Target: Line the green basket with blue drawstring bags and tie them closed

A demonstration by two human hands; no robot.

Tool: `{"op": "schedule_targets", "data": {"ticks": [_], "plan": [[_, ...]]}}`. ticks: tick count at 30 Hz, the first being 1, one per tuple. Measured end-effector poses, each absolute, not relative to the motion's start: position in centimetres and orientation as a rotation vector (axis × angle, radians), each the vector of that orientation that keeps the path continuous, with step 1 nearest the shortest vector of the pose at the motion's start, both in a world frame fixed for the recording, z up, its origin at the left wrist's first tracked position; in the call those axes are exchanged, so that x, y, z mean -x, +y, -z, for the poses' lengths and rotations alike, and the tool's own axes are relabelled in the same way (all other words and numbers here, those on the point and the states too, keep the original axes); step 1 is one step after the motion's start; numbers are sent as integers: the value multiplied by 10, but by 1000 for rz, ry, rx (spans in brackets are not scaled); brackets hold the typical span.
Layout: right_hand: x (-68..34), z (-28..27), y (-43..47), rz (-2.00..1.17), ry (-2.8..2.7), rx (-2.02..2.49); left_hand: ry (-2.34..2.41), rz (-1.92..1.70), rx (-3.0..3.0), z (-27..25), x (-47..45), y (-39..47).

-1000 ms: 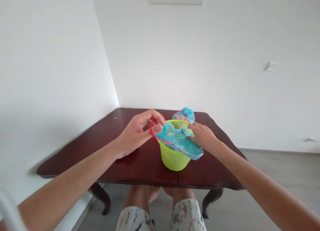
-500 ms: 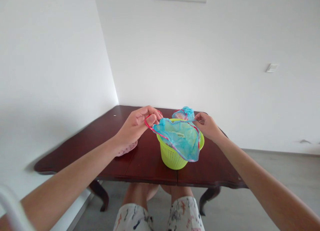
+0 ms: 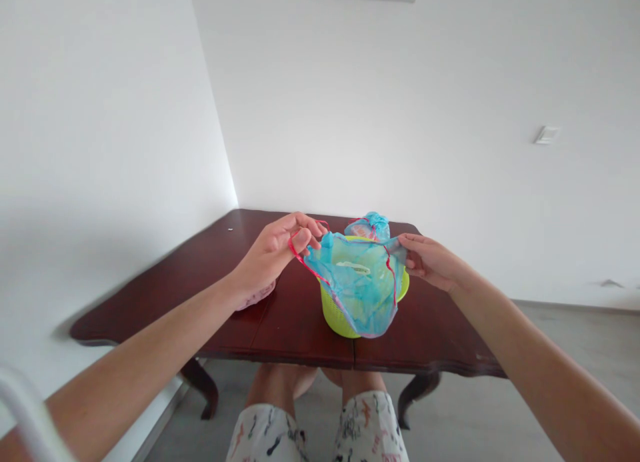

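Soft diffuse light, glowing wall corner (image 3: 230, 192), blurred white strip (image 3: 29, 412), stretched edges

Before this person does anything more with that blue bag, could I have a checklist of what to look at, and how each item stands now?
1. Left hand on the blue bag: ok, fingers and thumb at its left corner, by the red cord.
2. Right hand on the bag: ok, pinching its right edge.
3. Green basket upright on the table: ok.
4. Basket's inside in plain view: not ok, the bag hangs in front.
5. Basket's contents: cannot tell.
6. Second blue bag apart from both hands: ok, it sits behind the basket.
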State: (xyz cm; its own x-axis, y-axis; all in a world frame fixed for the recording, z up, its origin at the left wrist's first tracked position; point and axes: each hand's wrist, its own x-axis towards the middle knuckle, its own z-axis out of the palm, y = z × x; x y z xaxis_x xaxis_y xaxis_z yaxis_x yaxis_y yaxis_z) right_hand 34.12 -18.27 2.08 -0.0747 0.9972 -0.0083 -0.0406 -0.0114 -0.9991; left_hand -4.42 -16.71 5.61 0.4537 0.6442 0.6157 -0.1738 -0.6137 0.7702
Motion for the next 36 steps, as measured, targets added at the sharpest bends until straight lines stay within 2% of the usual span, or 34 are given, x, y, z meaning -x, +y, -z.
{"op": "schedule_targets", "data": {"ticks": [11, 19, 26, 33, 36], "plan": [[-340, -19, -198, -1329, -1258, 1043, 475, -1249, -1930, -54, 37, -168], [-303, -21, -200, -1324, -1219, 993, 618, -711, -2119, -42, -18, -159], [-293, -17, -199, -1286, -1177, 936, 393, -845, -1836, -5, -67, -134], [-312, 3, -185, -1106, -1130, 1031, 366, -853, -1530, -39, -45, -142], [-313, 8, -183, -933, -1085, 1053, 363, -888, -1426, -50, -35, -146]]}}
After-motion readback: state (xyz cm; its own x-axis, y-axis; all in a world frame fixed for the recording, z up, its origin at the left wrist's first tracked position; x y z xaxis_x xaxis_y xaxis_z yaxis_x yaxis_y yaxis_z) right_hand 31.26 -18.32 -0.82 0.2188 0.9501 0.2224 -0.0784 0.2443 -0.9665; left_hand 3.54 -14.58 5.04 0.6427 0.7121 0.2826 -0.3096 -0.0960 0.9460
